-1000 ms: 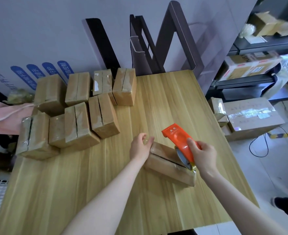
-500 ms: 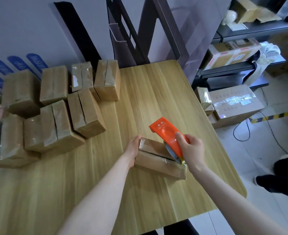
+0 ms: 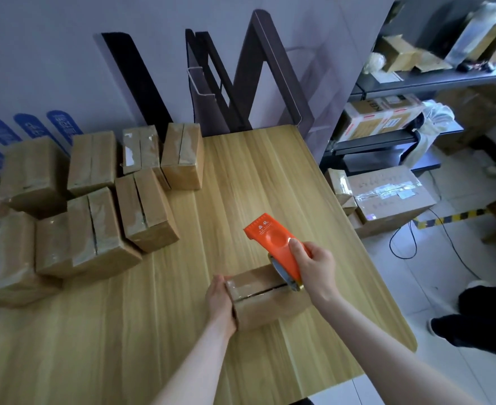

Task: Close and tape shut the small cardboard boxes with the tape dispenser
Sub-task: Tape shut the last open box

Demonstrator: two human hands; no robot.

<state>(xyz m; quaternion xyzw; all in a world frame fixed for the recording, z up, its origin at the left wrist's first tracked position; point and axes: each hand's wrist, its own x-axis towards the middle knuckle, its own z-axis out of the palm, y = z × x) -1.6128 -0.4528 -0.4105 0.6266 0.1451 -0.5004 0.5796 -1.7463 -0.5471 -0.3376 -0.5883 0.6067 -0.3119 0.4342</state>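
Slippage is the main risk here. The small brown cardboard box lies at about 5 o'clock on the light wooden table, close to its right edge. Only the left hand steadies it, with fingers bent down over the end at the box's 9 o'clock. The right hand is wrapped firmly round the orange plastic tape dispenser, thumb on its top. The tape roll sits at the box's 2 o'clock end and the toothed blade tilts up towards 11 o'clock.

A dark gap shows along the centre seam, so the flaps look not fully pressed together. Tape laid over that could, I judge, bridge loosely or wrinkle. A pull along the seam could drag the light box towards 3 o'clock and off the table if the left hand's hold gives. A run drifting off the seam would leave one flap free.

Writing is scarce. The dispenser bears a small white mark just below its teeth, too small to read. The blue wall signs at 10 o'clock carry white characters, but they are blurred. A shelf carton with red-and-white labels at 2 o'clock has dark lettering I cannot make out. The large cardboard carton on the floor at 3 o'clock shows only faint scrawl and shiny tape. The cluster of taped brown boxes at 9 to 11 o'clock shows no legible print.
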